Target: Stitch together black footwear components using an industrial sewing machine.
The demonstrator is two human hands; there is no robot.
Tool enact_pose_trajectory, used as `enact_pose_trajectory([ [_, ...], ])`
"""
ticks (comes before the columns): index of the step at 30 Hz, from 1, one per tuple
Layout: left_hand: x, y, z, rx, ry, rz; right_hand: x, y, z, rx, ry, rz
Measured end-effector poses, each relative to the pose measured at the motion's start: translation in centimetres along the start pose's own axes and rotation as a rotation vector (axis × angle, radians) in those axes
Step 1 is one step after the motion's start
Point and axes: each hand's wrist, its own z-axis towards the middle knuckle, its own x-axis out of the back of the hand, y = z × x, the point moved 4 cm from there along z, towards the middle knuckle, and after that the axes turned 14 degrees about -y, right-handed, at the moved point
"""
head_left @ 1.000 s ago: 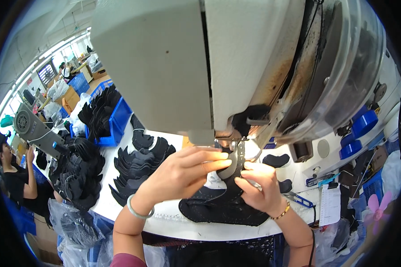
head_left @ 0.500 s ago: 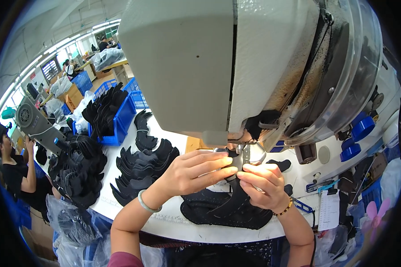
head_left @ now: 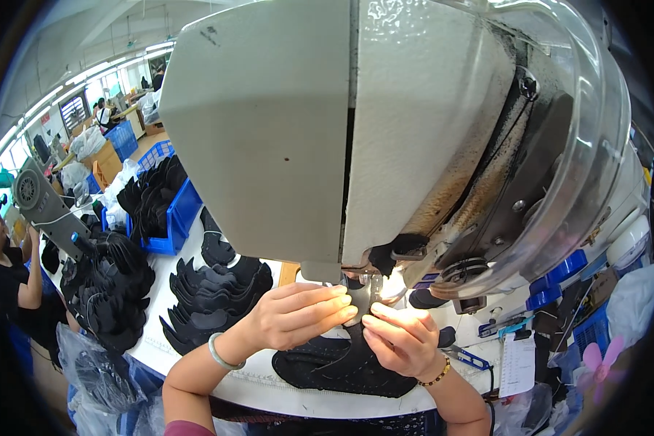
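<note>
A large pale sewing machine [head_left: 269, 152] hangs over the white table. Under its head my left hand [head_left: 294, 316] and my right hand [head_left: 403, 338] pinch a curved black fabric piece [head_left: 354, 314] from either side, close to the presser foot [head_left: 374, 285]. The fingers are closed on the piece's edges, and part of it is hidden behind them. More black cut pieces [head_left: 320, 367], dotted with pale stitches, lie beneath my hands near the table's front edge. The needle tip cannot be made out.
A layered stack of black pieces [head_left: 214, 298] lies left of my hands. Further left are a big black heap [head_left: 112, 283] and a filled blue bin [head_left: 185, 218]. Blue thread snips [head_left: 466, 357] and a paper sheet [head_left: 517, 363] sit at the right. A person [head_left: 14, 269] works at far left.
The view has shifted, so the machine head looks larger and lower. Both hands stay at the presser foot, pinching the black piece, with the fingers slightly rearranged.
</note>
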Motion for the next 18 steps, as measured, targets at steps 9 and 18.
enact_pose_trajectory([
  [9,-0.36,-0.32,0.10,0.027,0.015,-0.026,-0.17,0.60,-0.05,-0.021,0.007,0.034],
  [18,-0.61,-0.49,0.00,0.087,0.037,-0.111,0.45,0.69,0.24,-0.007,-0.015,0.047],
])
